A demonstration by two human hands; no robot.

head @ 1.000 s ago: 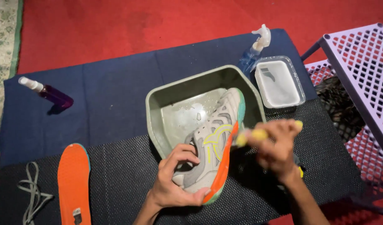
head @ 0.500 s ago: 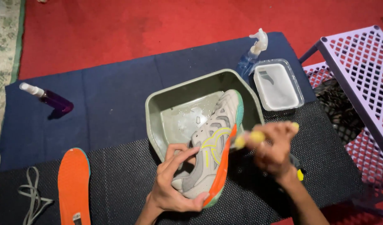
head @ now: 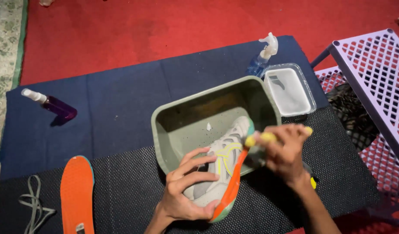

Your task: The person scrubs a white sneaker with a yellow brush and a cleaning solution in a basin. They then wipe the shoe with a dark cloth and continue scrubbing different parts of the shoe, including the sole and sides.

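your left hand (head: 184,193) is wrapped around the heel end of a grey shoe (head: 221,167) with yellow lines and an orange sole, thumb under the sole and fingers spread over the upper, holding it tilted on its side. the shoe's toe reaches over the near rim of a green plastic tub (head: 165,130) and points into it; the heel sticks out toward you above the black mesh mat (head: 121,190). your right hand (head: 286,151) is closed around a yellow-handled brush (head: 262,138), its head pressed against the shoe's sole edge near the toe. to your left on the mat lie an orange insole (head: 76,195) and, just beside it, a loose grey lace (head: 32,206). beyond the mat is a dark blue cloth (head: 121,91), with a purple spray bottle (head: 56,106) lying on it far left. behind the tub's right corner sits a clear box (head: 290,89) with a blue spray bottle (head: 262,56) standing just beside it. a lilac mesh rack (head: 373,78) stands at your right, on red carpet (head: 165,26).
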